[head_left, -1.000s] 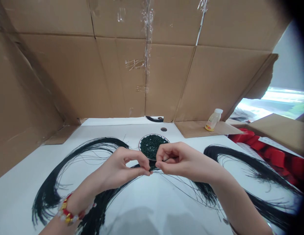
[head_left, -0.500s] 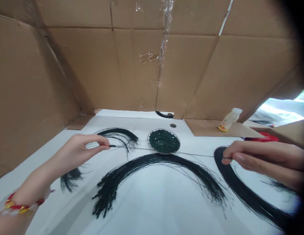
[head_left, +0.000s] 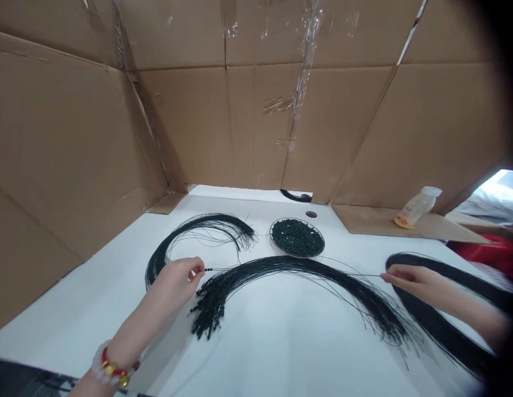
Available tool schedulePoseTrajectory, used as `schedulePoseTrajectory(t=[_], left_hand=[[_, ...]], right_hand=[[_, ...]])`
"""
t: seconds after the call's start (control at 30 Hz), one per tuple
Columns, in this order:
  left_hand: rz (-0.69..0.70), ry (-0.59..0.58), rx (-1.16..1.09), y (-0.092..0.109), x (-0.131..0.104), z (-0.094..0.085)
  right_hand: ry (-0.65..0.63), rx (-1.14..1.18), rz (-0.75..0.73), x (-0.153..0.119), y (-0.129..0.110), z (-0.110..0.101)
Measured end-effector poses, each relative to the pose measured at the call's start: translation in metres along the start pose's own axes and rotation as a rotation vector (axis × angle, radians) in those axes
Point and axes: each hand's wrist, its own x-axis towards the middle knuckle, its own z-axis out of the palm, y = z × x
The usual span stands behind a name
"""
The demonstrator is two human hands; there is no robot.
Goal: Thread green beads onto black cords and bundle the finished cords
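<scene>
My left hand (head_left: 180,277) is closed in a pinch at the beaded end of a dark thread, where a few small dark beads (head_left: 208,269) stick out past the fingertips. From there the thread (head_left: 366,274) runs nearly straight across to my right hand (head_left: 420,284), whose fingertips pinch its other end. Below it, an arched bundle of black threads (head_left: 289,263) lies on the white table (head_left: 298,331), its knobbly beaded ends (head_left: 209,309) at the left. Behind the bundle stands a round dish (head_left: 322,246) of small dark green beads (head_left: 297,237).
A second curved thread bundle (head_left: 198,221) lies behind my left hand. Under my right hand is a thick loop of black thread (head_left: 442,331). Cardboard walls (head_left: 256,121) enclose the back and left. A small plastic bottle (head_left: 417,208) stands on a cardboard flap at right.
The view has shifted, so the table things sit further right. My right hand has moved farther from the camera, and the thread now shows stretched between both hands.
</scene>
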Motion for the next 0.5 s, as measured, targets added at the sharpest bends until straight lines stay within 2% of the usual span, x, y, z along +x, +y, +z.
schedulePoseTrajectory(t=[0.1,0.17,0.23,0.3,0.33,0.4,0.5], left_hand=[[0.008,-0.022,0.029,0.003,-0.006,0.010],[0.030,-0.034,0.043,0.003,-0.011,0.012],[0.064,-0.013,0.062,0.006,-0.016,0.011],[0.136,0.034,0.069,0.022,-0.017,0.010],[0.201,0.051,0.059,0.037,-0.017,0.010],[0.397,0.043,0.012,0.085,-0.017,0.013],[0.767,-0.064,-0.068,0.181,-0.032,0.021]], right_hand=[[0.086,-0.147,0.113,0.006,-0.009,0.023],[0.149,-0.251,0.163,0.005,-0.025,0.035],[0.242,-0.356,0.173,0.002,-0.049,0.040],[0.312,-0.440,0.140,0.000,-0.083,0.040],[0.326,-0.472,0.114,0.001,-0.104,0.038],[0.324,-0.521,0.064,0.012,-0.147,0.035],[0.275,-0.566,-0.014,0.042,-0.203,0.031]])
